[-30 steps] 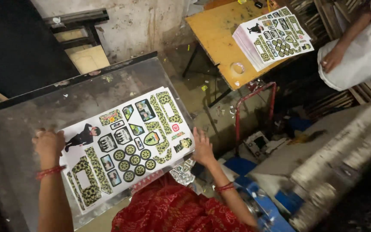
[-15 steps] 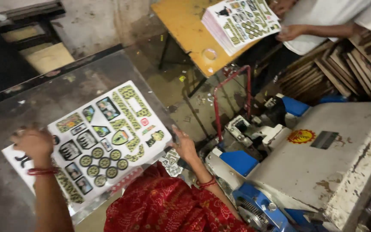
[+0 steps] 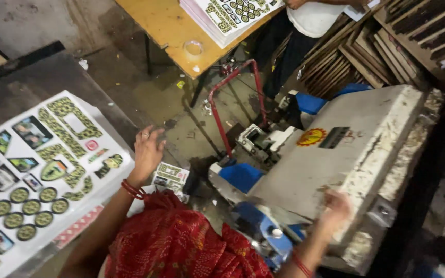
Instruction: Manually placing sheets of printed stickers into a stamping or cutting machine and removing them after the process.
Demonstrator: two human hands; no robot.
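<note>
Green-printed sticker sheet (image 3: 42, 170) (cut off at frame's edge) under open left hand (image 3: 148, 152); blurred right hand (image 3: 336, 206) presses the machine (image 3: 356, 139), grip unclear.

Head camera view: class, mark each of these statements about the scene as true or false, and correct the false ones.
1. The left hand is at the edge of the printed sticker sheet. True.
2. The right hand holds a pair of scissors. False: it rests on the grey-white machine and holds nothing.
3. A stack of printed sheets lies on the orange table. True.
4. The sticker sheet in front of the person is plain and blank. False: it is covered with round, rectangular and letter-shaped stickers.
5. A red metal pipe frame stands on the floor between table and machine. True.
</note>
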